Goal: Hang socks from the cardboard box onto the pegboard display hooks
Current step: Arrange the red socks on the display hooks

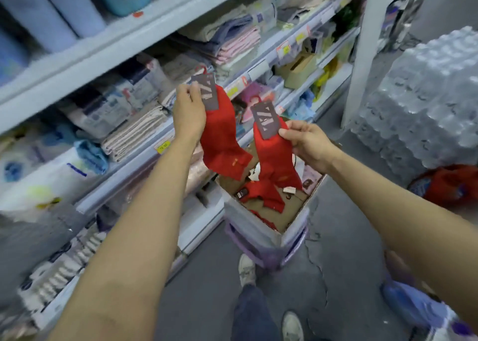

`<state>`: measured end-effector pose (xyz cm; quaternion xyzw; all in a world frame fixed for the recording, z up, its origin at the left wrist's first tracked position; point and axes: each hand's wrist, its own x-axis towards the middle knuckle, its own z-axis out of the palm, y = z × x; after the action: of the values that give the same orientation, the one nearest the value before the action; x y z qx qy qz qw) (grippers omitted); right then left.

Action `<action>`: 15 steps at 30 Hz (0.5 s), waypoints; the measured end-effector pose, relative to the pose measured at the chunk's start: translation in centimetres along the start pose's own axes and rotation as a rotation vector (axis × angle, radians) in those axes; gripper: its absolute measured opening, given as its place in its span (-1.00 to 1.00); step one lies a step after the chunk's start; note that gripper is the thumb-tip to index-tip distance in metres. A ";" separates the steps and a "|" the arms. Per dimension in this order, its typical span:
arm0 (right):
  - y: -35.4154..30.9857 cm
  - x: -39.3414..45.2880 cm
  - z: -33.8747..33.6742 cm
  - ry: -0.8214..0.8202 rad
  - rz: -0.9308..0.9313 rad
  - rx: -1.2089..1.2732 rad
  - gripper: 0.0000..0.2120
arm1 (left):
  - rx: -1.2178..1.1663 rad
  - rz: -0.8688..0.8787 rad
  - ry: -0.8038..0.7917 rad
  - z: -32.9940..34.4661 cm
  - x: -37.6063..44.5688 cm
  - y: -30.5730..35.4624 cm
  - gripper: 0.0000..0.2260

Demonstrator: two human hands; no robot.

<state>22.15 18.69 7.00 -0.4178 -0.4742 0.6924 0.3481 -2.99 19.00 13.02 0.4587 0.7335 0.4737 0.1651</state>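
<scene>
Head view: left hand (188, 113) and right hand (306, 141) each pinch a red sock pair (222, 139) by its stiff grey card header (207, 92); the fabric looks light and limp, so the header is probably the best hold.

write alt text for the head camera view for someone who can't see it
A person's left hand and right hand each hold up a pair of red socks, the left pair and the right pair, by their grey card tags. Below them an open cardboard box holds more red socks, beside shelves of folded towels.
</scene>
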 end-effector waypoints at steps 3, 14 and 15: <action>-2.1 -0.3 2.4 -0.022 -0.045 0.023 -0.87 | -0.118 -0.069 0.004 -3.8 0.5 -0.8 -0.60; -9.3 -2.5 14.6 -0.154 -0.213 0.002 -0.82 | -0.493 -0.052 0.129 -19.6 -5.8 1.8 -0.79; -9.7 -2.6 15.8 -0.173 -0.219 -0.008 -0.80 | -0.511 -0.039 0.154 -21.0 -6.3 1.8 -0.78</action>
<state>9.69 13.66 20.00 -0.3037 -0.5481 0.6817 0.3777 -12.97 2.58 23.79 0.3505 0.6092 0.6737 0.2283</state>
